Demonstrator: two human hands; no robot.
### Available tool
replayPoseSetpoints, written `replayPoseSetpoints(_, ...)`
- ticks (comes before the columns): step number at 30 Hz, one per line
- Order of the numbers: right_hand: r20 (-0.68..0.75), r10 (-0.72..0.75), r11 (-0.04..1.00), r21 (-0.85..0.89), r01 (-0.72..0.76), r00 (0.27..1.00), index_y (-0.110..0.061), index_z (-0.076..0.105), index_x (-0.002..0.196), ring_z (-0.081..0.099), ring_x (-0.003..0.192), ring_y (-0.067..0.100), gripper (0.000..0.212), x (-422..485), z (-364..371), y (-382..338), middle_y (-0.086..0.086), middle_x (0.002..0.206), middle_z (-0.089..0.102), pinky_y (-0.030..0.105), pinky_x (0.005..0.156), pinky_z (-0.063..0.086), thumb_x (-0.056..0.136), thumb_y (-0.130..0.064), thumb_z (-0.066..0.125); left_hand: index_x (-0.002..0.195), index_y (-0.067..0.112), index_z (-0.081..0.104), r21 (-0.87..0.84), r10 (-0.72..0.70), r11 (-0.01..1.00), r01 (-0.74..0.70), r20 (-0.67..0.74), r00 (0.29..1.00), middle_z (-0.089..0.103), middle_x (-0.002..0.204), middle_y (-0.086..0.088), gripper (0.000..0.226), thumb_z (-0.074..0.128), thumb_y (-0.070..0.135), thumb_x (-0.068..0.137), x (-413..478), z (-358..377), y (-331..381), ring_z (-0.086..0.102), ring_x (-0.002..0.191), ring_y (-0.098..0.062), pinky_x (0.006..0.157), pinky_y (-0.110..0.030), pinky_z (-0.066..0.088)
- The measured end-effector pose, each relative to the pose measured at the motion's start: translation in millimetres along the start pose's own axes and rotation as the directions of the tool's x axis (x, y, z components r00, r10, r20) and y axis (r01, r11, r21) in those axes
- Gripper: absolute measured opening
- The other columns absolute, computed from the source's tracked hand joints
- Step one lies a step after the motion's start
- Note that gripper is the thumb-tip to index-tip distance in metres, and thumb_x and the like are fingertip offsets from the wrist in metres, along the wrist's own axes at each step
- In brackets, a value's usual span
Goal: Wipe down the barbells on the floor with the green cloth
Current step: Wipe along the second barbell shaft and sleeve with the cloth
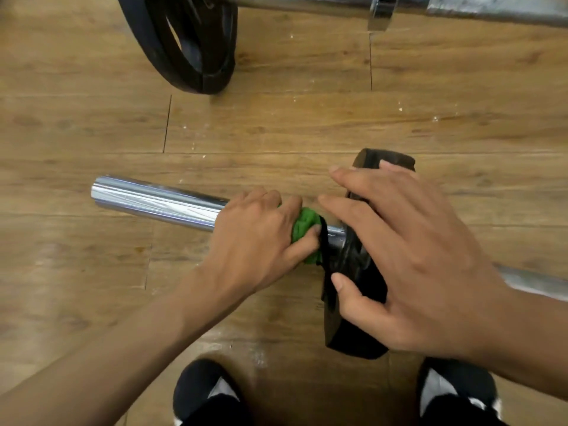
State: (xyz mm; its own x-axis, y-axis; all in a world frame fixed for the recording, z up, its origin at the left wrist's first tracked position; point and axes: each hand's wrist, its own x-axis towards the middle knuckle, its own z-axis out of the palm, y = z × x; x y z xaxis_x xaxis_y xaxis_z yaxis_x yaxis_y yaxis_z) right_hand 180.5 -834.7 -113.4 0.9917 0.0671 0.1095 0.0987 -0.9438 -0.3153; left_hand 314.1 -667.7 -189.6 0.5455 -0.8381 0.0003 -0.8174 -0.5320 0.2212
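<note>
A near barbell lies on the wooden floor; its chrome sleeve (153, 201) points left and a small black weight plate (359, 330) stands on it. My left hand (255, 241) grips the bunched green cloth (305, 229) around the sleeve, close to the plate. My right hand (408, 256) rests over the plate's top with fingers spread and fairly straight, thumb on its left face. The bar's shaft (534, 284) shows to the right behind my right wrist. A second barbell (307, 3) lies along the top edge.
The far barbell carries a large black plate (187, 44) at the upper left and a chrome collar (382, 10). My two black shoes (206, 392) stand on the floor at the bottom. Bare wooden floor (276, 124) lies between the two bars.
</note>
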Motion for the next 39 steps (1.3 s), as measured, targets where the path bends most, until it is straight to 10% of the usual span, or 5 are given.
replayPoseSetpoints(8, 0.048, 0.065, 0.998, -0.003, -0.065, 0.997, -0.005, 0.057, 0.141, 0.046, 0.138, 0.037, 0.062, -4.8, -2.7, -16.9, 0.018, 0.149, 0.052, 0.049, 0.123, 0.024, 0.092, -0.042, 0.051, 0.067, 0.018, 0.043, 0.07, -0.203, 0.976, 0.205, -0.041, 0.978, 0.059, 0.064, -0.01, 0.038, 0.044, 0.046, 0.092, -7.4, -11.7, -28.1, 0.039, 0.064, -0.026, 0.066, -0.036, 0.026)
replayPoseSetpoints(17, 0.165, 0.19, 0.973, -0.163, -0.163, 0.968, -0.011, 0.053, 0.145, 0.038, 0.148, 0.035, 0.061, 7.0, -7.3, -20.1, 0.02, 0.155, 0.046, 0.052, 0.126, 0.024, 0.092, -0.04, 0.043, 0.088, 0.009, 0.068, -0.075, 0.08, 0.993, -0.087, -0.097, 0.992, 0.064, 0.077, -0.015, 0.039, 0.043, 0.038, 0.093, 1.4, 8.1, 29.3, 0.059, 0.069, -0.037, 0.066, -0.038, 0.034)
replayPoseSetpoints(26, 0.126, 0.228, 0.97, -0.119, -0.213, 0.966, -0.011, 0.046, 0.151, 0.039, 0.147, 0.031, 0.069, 14.1, -7.0, -7.8, 0.014, 0.153, 0.05, 0.049, 0.125, 0.025, 0.088, -0.037, 0.038, 0.089, 0.008, 0.071, 0.096, -0.209, 0.967, 0.238, -0.243, 0.947, 0.066, 0.082, -0.013, 0.04, 0.049, 0.041, 0.099, -15.2, 3.3, -48.9, 0.055, 0.082, -0.03, 0.09, -0.046, 0.041)
replayPoseSetpoints(34, 0.159, 0.27, 0.961, -0.1, -0.256, 0.95, -0.014, 0.048, 0.145, 0.044, 0.142, 0.032, 0.067, 30.9, -11.9, 8.2, 0.012, 0.14, 0.057, 0.047, 0.114, 0.033, 0.087, -0.042, 0.032, 0.118, 0.01, 0.069, 0.245, 0.175, 0.963, -0.114, -0.245, 0.953, 0.066, 0.106, -0.014, 0.05, 0.047, 0.052, 0.104, -8.0, 25.7, -24.6, 0.061, 0.099, -0.032, 0.112, -0.049, 0.039)
replayPoseSetpoints(39, 0.211, 0.324, 0.945, -0.022, -0.327, 0.922, -0.018, 0.05, 0.144, 0.043, 0.141, 0.03, 0.074, 45.9, -16.4, 23.5, 0.009, 0.137, 0.058, 0.046, 0.113, 0.033, 0.082, -0.049, 0.025, 0.102, 0.011, 0.07, 0.169, -0.156, 0.961, 0.218, -0.319, 0.935, 0.067, 0.099, -0.012, 0.045, 0.04, 0.044, 0.105, -14.7, -2.4, -109.2, 0.06, 0.099, -0.032, 0.114, -0.056, 0.035)
